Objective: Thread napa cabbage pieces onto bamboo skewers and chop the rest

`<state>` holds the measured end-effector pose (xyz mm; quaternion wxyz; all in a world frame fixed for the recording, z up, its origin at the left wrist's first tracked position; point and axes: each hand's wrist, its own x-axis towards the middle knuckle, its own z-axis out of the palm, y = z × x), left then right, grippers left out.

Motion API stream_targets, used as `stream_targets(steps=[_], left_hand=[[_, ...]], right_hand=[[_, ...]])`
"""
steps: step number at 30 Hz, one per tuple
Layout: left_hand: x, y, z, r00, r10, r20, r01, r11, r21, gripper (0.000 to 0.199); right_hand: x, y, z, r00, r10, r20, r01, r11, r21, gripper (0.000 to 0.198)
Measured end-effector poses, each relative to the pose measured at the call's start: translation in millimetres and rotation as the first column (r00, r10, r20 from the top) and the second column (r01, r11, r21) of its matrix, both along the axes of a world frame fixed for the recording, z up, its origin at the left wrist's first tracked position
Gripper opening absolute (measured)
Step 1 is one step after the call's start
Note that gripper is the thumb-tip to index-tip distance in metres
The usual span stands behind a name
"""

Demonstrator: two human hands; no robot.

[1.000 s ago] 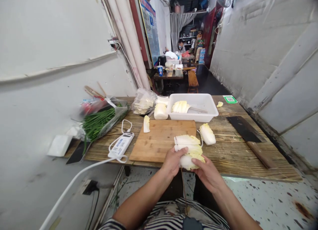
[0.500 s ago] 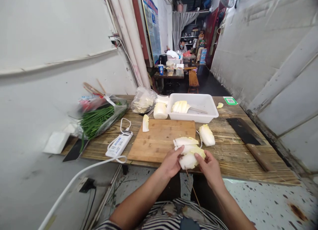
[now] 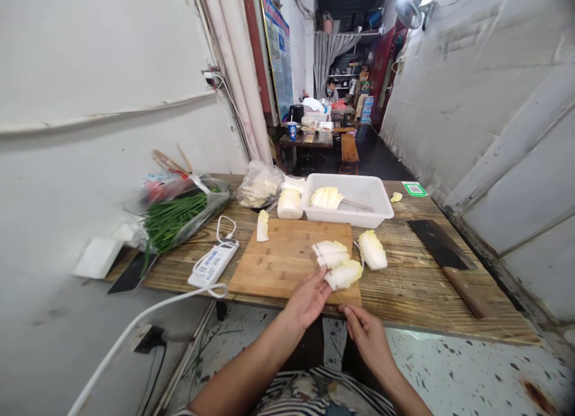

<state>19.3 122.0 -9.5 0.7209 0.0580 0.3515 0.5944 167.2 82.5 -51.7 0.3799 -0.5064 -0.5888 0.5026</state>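
Pale cabbage pieces (image 3: 344,275) are threaded in a row on a thin skewer, at the near right of the wooden cutting board (image 3: 283,254). The thumb and fingers of my left hand (image 3: 308,302) hold the nearest piece by its left edge. Just below, my right hand (image 3: 366,329) is closed in a pinch on the skewer's near end, most of which is hidden or too thin to make out. A thick cabbage chunk (image 3: 372,250) lies right of the board. One small cabbage piece (image 3: 263,226) rests at the board's far left corner.
Behind the board stands a white plastic tub (image 3: 386,209) with skewered cabbage (image 3: 326,198). A cleaver (image 3: 442,251) lies at right. To the left are a power strip (image 3: 213,263) and bagged green stalks (image 3: 175,218). A person (image 3: 331,91) sits far back.
My right hand has left the cabbage and moved down toward me to the skewer's end. The cabbage pieces sit closer together, and my left hand has shifted slightly left.
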Motion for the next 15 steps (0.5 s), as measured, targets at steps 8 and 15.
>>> stream_targets(steps=[8,15], left_hand=[[5.1,-16.8,-11.2,0.991,-0.077,-0.107,0.071,0.996,-0.061,0.013],[5.4,-9.4,-10.4,0.991,0.009,-0.135,-0.009,1.0,0.003,0.013]], right_hand=[[-23.8,-5.8,-3.0,0.997,0.004,-0.077,-0.007,1.0,-0.029,0.044],[-24.3,-12.1,-6.7,0.997,-0.003,-0.081,0.002,1.0,-0.018,0.044]])
